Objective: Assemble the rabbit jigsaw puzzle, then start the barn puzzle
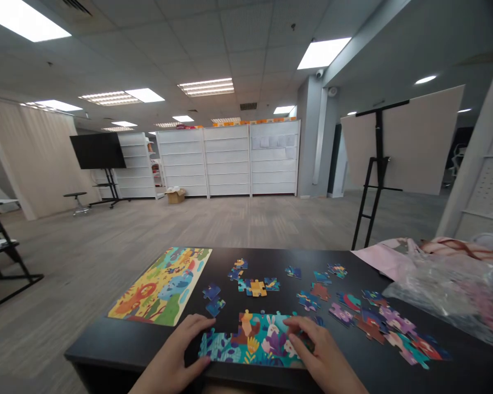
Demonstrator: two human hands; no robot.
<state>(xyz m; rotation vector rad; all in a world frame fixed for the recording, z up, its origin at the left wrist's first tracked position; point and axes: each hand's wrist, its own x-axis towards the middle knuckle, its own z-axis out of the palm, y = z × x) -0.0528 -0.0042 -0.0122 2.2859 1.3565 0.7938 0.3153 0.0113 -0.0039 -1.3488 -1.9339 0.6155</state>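
A partly joined jigsaw puzzle (252, 342) lies flat near the front edge of the black table, showing a white rabbit, purple and yellow plants and teal leaves. At its left end rests my left hand (183, 350), thumb and fingers apart around the corner. My right hand (318, 347) lies over the puzzle's right end, thumb and forefinger spread on the surface and covering part of it. Two loose blue pieces (216, 306) are just beyond my left fingers. Several loose pieces, among them a purple one (340, 313) and a brown one (370, 328), lie right of my right hand.
A bright animal picture board (160, 284) lies at the table's left. Farther back are a yellow piece (258, 288) and several blue ones. Crumpled clear plastic (443, 284) covers the right side. Beyond the table stands an easel (378, 164) with a white board.
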